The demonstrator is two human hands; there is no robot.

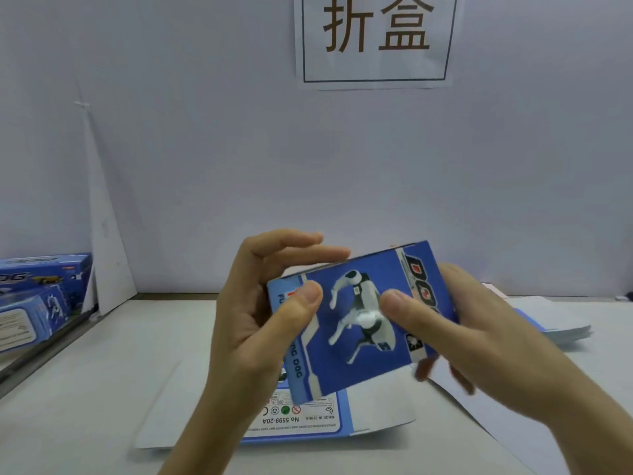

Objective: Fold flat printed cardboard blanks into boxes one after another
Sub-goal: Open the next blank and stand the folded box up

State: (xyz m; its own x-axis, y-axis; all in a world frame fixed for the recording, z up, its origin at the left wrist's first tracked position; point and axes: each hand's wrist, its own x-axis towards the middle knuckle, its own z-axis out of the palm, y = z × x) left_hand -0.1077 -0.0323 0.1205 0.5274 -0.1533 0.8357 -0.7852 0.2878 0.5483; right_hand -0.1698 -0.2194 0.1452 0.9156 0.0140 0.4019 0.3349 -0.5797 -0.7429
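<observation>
A blue printed cardboard box (359, 323) with a white robot dog picture is held above the table, its printed face turned to me. My left hand (253, 317) grips its left end, thumb on the face and fingers stretched over the far top edge. My right hand (455, 330) holds the right end, thumb pressed on the face and fingers curled behind and under it. A flat blank (308, 423) lies on the table just below, printed side up, partly hidden by my hands.
Folded blue boxes (37, 296) are piled at the left edge of the table. A stack of flat blanks (561, 323) lies at the right behind my right hand. A white sign (376, 39) with characters hangs on the back wall.
</observation>
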